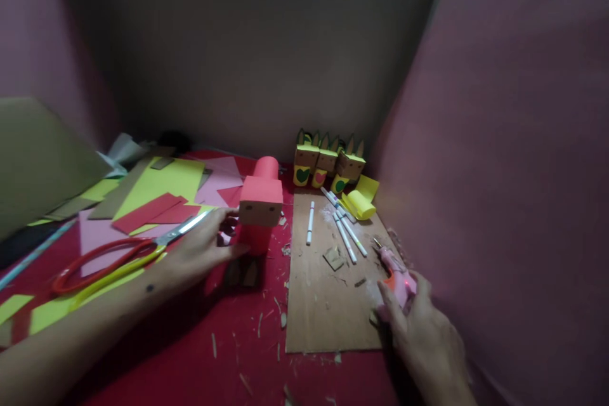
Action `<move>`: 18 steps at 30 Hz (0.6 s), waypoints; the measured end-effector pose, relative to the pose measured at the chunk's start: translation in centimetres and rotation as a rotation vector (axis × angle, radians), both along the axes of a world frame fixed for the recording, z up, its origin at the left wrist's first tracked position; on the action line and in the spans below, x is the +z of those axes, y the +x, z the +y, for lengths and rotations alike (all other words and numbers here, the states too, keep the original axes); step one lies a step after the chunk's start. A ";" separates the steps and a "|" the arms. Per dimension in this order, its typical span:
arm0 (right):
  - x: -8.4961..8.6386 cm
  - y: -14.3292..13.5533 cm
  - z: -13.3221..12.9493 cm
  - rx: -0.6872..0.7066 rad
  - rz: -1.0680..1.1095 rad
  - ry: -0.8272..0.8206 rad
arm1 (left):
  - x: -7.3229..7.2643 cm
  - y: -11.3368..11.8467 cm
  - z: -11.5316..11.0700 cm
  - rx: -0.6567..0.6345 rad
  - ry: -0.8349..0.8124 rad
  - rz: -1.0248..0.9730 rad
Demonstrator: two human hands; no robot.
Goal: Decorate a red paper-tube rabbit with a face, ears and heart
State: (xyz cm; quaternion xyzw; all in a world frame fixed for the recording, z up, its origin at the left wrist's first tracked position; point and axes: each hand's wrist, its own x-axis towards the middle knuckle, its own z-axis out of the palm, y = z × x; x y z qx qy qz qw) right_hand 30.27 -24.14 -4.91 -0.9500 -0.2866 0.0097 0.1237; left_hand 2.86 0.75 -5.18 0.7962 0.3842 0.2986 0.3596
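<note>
Scissors left on paper sheets, markers on cardboard at right, three figures behind at cardboard's far edge

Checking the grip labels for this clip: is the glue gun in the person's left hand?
No, the pink glue gun is at the right hand, while the left hand is at the red paper figure.

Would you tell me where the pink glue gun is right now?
In the head view, the pink glue gun is on the right, in the right hand, at the right edge of the cardboard sheet.
</note>
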 end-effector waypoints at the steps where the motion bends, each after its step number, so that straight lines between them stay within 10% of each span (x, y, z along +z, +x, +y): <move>1: 0.2 -0.2 0.4 -0.010 0.038 -0.043 | 0.4 0.3 -0.1 0.011 -0.003 0.014; 11: 0.9 0.3 1.7 -0.085 0.185 -0.064 | 2.3 1.9 0.1 -0.094 -0.055 -0.057; 18: -3.2 0.5 -0.6 -0.226 0.312 0.667 | 2.2 2.9 -0.6 -0.172 -0.244 -0.146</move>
